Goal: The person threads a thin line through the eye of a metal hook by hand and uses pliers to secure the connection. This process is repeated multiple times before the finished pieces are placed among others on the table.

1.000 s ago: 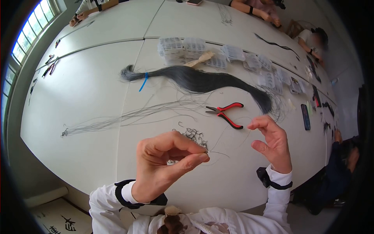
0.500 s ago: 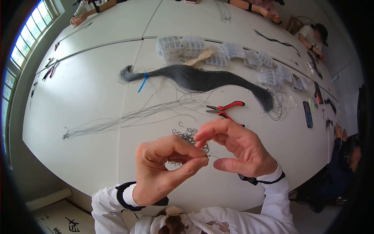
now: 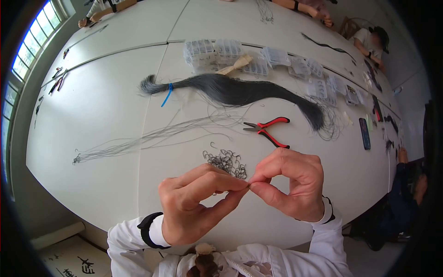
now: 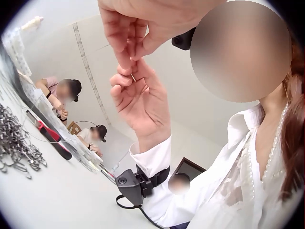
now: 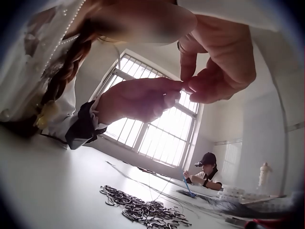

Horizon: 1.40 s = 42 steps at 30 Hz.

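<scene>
My left hand [image 3: 198, 203] and right hand [image 3: 295, 184] meet fingertip to fingertip above the table, each pinching a thin line that their fingers mostly hide. A short shiny bit [image 4: 133, 77] shows between the fingertips in the left wrist view. Just beyond the hands lies a heap of dark hooks [image 3: 226, 162], also seen low in the right wrist view as a pile of hooks [image 5: 143, 210]. Pliers with red and black handles [image 3: 266, 130] rest with parted jaws behind the right hand.
A dark bundle of strands [image 3: 240, 92] with a blue tie [image 3: 167, 95] crosses the table. Clear plastic boxes [image 3: 199, 51] stand behind it. Loose lines [image 3: 161, 135] spread at left, a phone [image 3: 365, 134] lies at right. Other people sit round the far edges.
My right hand has come in from the right to the left hand's fingertips and closed its thumb and finger there. The left hand has stayed nearly in place.
</scene>
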{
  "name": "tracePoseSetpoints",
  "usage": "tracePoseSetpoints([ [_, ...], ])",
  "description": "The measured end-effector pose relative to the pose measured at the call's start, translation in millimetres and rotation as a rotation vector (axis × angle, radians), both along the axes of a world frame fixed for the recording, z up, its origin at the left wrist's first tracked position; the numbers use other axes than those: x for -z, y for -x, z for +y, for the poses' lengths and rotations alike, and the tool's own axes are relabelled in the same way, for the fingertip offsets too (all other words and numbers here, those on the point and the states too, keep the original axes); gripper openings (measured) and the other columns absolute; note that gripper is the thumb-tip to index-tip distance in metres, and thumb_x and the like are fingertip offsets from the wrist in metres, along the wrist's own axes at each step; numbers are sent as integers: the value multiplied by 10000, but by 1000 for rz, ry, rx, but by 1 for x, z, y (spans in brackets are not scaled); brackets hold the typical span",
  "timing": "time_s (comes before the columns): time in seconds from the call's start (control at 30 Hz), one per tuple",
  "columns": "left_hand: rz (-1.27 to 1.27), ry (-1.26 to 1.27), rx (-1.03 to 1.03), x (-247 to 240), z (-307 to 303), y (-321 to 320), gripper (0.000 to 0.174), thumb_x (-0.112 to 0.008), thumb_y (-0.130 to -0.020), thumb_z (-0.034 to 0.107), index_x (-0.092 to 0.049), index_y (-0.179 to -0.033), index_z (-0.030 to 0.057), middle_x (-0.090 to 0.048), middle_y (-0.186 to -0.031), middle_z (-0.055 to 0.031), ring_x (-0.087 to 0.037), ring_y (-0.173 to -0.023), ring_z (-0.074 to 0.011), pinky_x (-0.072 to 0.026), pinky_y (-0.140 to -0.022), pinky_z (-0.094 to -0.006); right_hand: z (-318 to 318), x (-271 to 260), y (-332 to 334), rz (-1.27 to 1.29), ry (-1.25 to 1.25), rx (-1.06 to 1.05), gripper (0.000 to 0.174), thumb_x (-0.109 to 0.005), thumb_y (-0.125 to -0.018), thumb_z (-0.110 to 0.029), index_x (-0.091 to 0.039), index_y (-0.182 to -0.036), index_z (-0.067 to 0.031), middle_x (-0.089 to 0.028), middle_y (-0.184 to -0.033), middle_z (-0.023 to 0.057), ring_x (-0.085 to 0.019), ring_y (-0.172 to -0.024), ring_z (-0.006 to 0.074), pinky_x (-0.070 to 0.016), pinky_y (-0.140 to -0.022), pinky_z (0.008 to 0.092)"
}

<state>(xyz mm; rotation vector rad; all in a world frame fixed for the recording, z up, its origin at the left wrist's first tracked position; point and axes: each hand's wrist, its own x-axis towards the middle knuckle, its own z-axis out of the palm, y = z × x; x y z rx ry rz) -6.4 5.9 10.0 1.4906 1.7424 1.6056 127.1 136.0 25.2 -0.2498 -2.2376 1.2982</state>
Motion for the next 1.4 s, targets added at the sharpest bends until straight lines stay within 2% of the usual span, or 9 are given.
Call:
tracePoseSetpoints([
  [0.17, -22, 23, 32, 1, 2, 2, 199, -732, -634, -105, -659, -783, 5, -646, -708, -81, -648, -628, -152, -502, -566, -233, -1, 2, -1, -7, -11, 24, 77, -673, -708, 39, -630, -751, -7, -631, -719, 61, -608, -611, 133, -475, -548, 234],
  [0.23, -139, 45, 87, 4, 1, 3, 162, -700, -712, -73, -675, -855, -2, -650, -741, -75, -662, -673, -144, -546, -618, -237, -1, 2, -2, -11, -4, 31, 75, -668, -709, 41, -629, -751, -6, -631, -720, 63, -607, -609, 132, -475, -548, 234],
  [0.33, -301, 125, 148, -2, 1, 4, 129, -673, -723, -117, -640, -826, -47, -649, -767, -114, -684, -737, -190, -555, -678, -261, -2, 2, -3, -24, 43, 52, 71, -671, -713, 36, -627, -754, -2, -631, -717, 65, -605, -610, 125, -475, -548, 233],
  [0.57, -536, 208, 175, -5, 0, 4, 66, -630, -773, -106, -619, -834, -83, -639, -781, -111, -685, -765, -227, -558, -664, -276, -6, 3, -3, -14, 118, 85, 59, -684, -726, 31, -633, -738, 4, -635, -693, 66, -613, -580, 111, -481, -531, 213],
  [0.83, -827, 262, 179, -6, 0, 3, 19, -613, -794, -81, -605, -809, -89, -632, -750, -119, -670, -672, -210, -559, -606, -282, -5, 3, -4, -39, 147, 92, 69, -703, -719, 13, -638, -739, -2, -630, -667, 60, -606, -576, 107, -482, -538, 225],
  [0.93, -884, 207, 152, -4, 0, 3, 29, -612, -799, -64, -600, -808, -88, -632, -755, -125, -649, -627, -188, -568, -577, -294, -2, 1, -1, -79, 98, 41, 100, -726, -711, -22, -644, -765, -11, -638, -713, 57, -604, -677, 127, -488, -620, 259],
  [1.03, -885, 180, 226, 2, -2, 8, 63, -613, -844, -4, -600, -861, -63, -646, -829, -95, -649, -695, -143, -536, -626, -246, -2, 3, 7, -67, 324, 78, 152, -758, -696, -72, -653, -798, -33, -644, -779, 49, -578, -778, 149, -470, -708, 285],
  [1.1, -897, 176, 184, -2, 0, 5, 43, -610, -823, -31, -596, -824, -71, -631, -777, -106, -644, -657, -160, -553, -582, -269, 2, 6, 5, -204, 67, -66, 164, -777, -683, -90, -668, -799, -51, -643, -826, 41, -557, -838, 165, -454, -744, 291],
  [1.4, -872, 191, 134, -6, 0, 3, 15, -602, -789, -84, -591, -780, -86, -604, -714, -110, -642, -598, -191, -567, -538, -285, 7, 9, 1, -195, 37, -93, 128, -786, -668, -82, -692, -755, -80, -634, -758, -8, -530, -790, 150, -407, -717, 277],
])
